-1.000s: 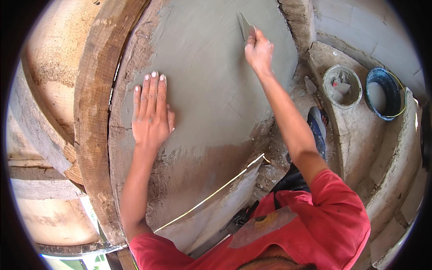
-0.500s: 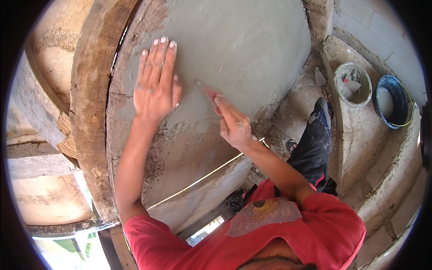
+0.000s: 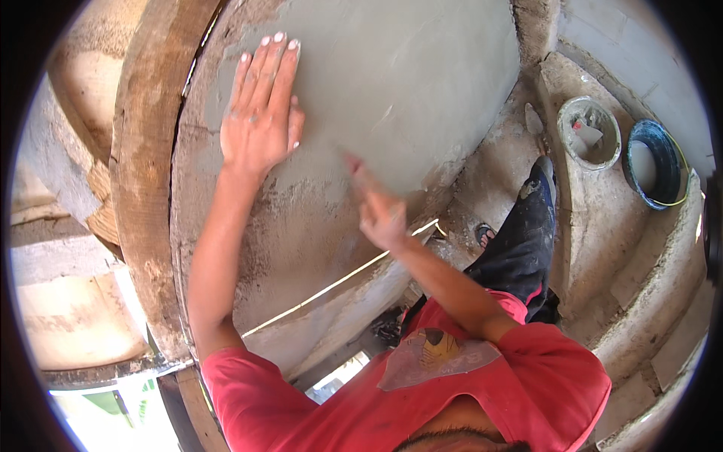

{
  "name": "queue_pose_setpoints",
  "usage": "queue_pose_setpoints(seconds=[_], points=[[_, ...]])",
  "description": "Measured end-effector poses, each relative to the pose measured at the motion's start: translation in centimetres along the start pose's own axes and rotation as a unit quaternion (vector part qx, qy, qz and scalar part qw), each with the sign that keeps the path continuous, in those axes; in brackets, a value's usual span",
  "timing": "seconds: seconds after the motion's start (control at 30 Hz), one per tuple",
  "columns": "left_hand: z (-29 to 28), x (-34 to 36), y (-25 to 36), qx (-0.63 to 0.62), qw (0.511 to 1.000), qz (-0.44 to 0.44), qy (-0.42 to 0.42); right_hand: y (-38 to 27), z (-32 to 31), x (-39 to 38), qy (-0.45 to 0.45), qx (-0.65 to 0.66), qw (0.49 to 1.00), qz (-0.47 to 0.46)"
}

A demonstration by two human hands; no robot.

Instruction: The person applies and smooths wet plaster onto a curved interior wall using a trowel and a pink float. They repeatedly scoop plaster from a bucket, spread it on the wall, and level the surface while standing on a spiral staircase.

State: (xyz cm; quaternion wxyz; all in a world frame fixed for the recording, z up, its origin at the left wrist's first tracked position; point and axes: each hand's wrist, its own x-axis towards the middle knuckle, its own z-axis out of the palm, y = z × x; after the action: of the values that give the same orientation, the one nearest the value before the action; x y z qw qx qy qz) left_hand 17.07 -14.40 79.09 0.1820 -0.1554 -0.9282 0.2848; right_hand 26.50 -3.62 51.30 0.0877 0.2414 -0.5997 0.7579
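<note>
Wet grey plaster (image 3: 407, 83) coats the upper part of a wall in front of me. My left hand (image 3: 256, 128) lies flat against its left side, fingers stretched upward and thumb a little apart, holding nothing. Below and to the right of it, my right hand (image 3: 382, 215) is closed round a thin reddish plastering tool (image 3: 354, 162). That tool points up and left at the lower part of the plaster. Motion smears it, so its exact shape and whether it touches the surface cannot be told. Smudges of plaster mark both hands.
A curved wooden beam (image 3: 143, 181) borders the wall at left. A pale string (image 3: 331, 290) runs slantwise below the plaster. At right, a plaster-crusted bucket (image 3: 590, 162) holding a tool stands beside a dark blue bucket (image 3: 654, 188) on a ledge (image 3: 595, 241). A trowel (image 3: 534, 120) lies nearby.
My left hand has slid a little upward on the wall. The right hand has shifted slightly down and left with the plastering tool, and is now blurred.
</note>
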Motion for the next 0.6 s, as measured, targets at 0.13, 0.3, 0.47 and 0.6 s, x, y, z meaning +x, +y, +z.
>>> queue_pose_setpoints(seconds=[0.13, 0.3, 0.47, 0.6], points=[[-0.4, 0.0, 0.1, -0.032, 0.999, 0.011, 0.004, 7.2, -6.1, 10.6, 0.216, -0.092, 0.952, 0.198], [-3.0, -1.5, -0.8, -0.051, 0.996, 0.018, -0.072, 7.4, -4.2, 13.1, 0.113, -0.118, 0.937, 0.308], [-5.4, -4.8, -1.3, -0.009, 1.0, 0.006, -0.018, -2.7, 2.6, 7.6, 0.032, -0.013, 0.967, 0.254], [-6.3, -6.3, -2.2, -0.02, 1.0, 0.0, -0.01, -9.5, 3.4, 5.9, 0.031, 0.04, 0.996, 0.076]])
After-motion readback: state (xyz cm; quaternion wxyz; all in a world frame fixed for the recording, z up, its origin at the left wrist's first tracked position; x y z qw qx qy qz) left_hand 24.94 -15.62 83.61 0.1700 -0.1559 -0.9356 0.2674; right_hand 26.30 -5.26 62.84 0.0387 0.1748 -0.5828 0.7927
